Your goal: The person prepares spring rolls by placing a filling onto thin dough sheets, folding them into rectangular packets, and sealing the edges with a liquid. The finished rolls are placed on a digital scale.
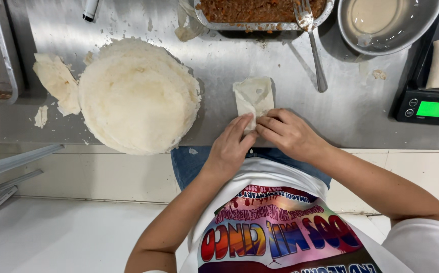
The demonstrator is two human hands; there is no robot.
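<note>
Both hands pinch a half-rolled wrapper at the counter's near edge.
Left hand (232, 144) and right hand (287, 132) hold the wrapper's (253, 97) near end, fingers narrow; rolling looks underway, and finishing calls for an even push away. Wrapper stack (138, 96) sits left, fork (314, 48) right, bare counter (361, 106) ahead.

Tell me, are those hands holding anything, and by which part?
Yes. Both the left hand and the right hand pinch the near end of a pale folded wrapper lying on the steel table.
</note>
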